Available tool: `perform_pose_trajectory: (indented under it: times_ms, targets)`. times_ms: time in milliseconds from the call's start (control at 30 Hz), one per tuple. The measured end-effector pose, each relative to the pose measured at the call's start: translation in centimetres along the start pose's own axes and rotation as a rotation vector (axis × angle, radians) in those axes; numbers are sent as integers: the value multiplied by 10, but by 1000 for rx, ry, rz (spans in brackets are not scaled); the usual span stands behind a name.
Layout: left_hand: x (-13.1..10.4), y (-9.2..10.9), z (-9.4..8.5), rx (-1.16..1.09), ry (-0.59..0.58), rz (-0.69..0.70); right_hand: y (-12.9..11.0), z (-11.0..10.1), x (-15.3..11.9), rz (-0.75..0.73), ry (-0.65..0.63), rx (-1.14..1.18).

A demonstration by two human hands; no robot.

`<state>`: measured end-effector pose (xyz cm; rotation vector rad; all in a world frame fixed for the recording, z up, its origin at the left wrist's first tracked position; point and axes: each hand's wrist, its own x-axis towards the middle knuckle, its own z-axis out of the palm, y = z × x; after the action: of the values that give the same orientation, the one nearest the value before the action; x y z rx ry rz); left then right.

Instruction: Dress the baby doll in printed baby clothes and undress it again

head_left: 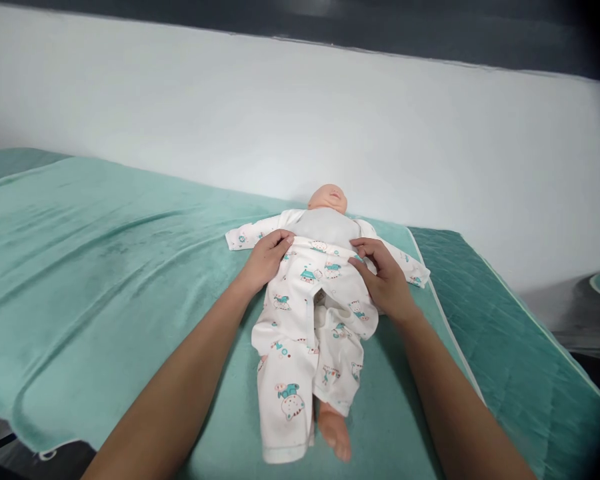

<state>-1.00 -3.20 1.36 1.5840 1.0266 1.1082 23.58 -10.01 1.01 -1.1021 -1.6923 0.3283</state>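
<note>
A baby doll (329,198) lies on its back, head toward the wall, in a white printed top with its arms spread. White baby pants (293,320) with an animal print cover its legs and reach up to the belly. My left hand (273,257) pinches the waistband at the left side. On the right, my right hand (377,270) has its thumb and fingers closed on the other side of the waistband. One bare doll foot (335,432) sticks out of the right pant leg; the other foot is hidden inside the left leg. A gap shows at the crotch.
Beneath the doll a light green blanket (105,267) spreads over the bed, wrinkled at the left. A darker green quilted cover (500,320) shows along the right. A white wall (280,113) rises behind the doll's head.
</note>
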Motion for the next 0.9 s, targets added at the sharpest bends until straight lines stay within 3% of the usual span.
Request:
perform_pose_trajectory:
  times_ms: [267,400,600,767,900]
  targets:
    - [30,2,-16,-177,-312,-98,4,4,2,235,22,232]
    - [32,1,-16,-177,-280,-90,3,5,6,390,45,351]
    - [23,9,-11,-70,-126,43,9,3,17,471,123,249]
    - [25,5,-10,-179,-180,-40,21,5,26,454,121,121]
    - [30,-1,-11,-335,-269,-136,15,12,24,447,143,33]
